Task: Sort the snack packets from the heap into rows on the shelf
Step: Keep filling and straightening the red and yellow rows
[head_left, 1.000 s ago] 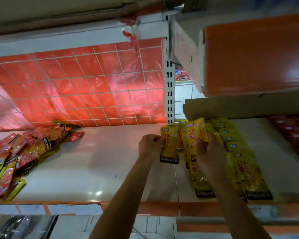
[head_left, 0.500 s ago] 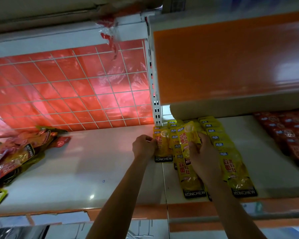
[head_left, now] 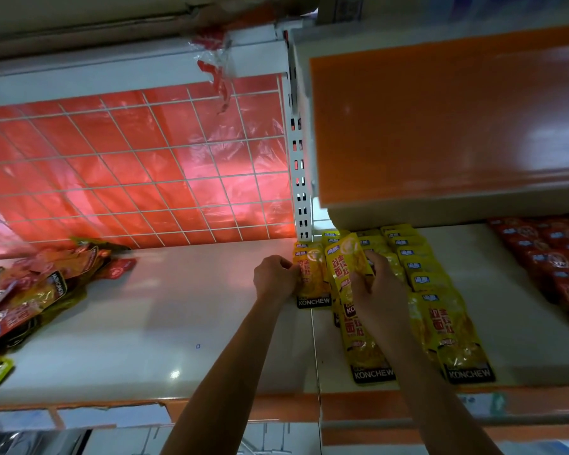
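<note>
Left hand (head_left: 276,279) pinches a yellow Konchew packet (head_left: 313,280) on the shelf (head_left: 178,307). At its 3 o'clock, right hand (head_left: 378,290) grips a second yellow packet (head_left: 344,257). Heap (head_left: 37,290) lies at 9 o'clock.

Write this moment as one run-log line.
left hand: grips end packet | right hand: holds raised packet over yellow rows | heap: far left of shelf

Two hands are working: the left hand (head_left: 275,279) is pinching one yellow packet (head_left: 312,274), the right hand (head_left: 380,290) a second packet (head_left: 349,261). Two yellow rows (head_left: 365,349) are lying on the shelf (head_left: 178,323), the right row (head_left: 440,310) showing at least six. The heap (head_left: 37,290) is lying too jumbled to count.
</note>
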A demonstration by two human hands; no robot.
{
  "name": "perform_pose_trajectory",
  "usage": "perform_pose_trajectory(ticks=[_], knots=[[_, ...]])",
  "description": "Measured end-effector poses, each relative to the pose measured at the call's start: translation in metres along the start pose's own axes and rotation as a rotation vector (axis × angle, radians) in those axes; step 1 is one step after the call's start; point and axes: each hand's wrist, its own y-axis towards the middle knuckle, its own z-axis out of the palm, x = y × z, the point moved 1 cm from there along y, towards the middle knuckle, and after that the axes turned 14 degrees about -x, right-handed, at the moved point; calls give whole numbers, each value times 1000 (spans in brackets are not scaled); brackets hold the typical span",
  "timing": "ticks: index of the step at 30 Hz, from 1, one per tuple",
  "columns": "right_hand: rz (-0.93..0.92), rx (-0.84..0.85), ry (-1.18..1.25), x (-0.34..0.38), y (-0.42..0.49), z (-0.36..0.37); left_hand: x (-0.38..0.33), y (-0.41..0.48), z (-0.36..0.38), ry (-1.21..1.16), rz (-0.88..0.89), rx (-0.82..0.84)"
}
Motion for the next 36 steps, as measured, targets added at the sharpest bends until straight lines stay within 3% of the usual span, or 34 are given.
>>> perform_pose_trajectory(ticks=[10,14,19,24,36], knots=[[3,13,49,3,-4,4,-1,-14,-1,-115,56,-88],[11,59,107,8,-9,12,-7,-32,-3,-445,-21,58],[-83,67,58,11,-13,18,5,-33,-8,-564,-22,106],[-164,41,-36,8,-12,19,23,-26,-15,-476,-1,42],[-159,99,-90,1,-9,21,24,-30,-10,-157,174,-82]])
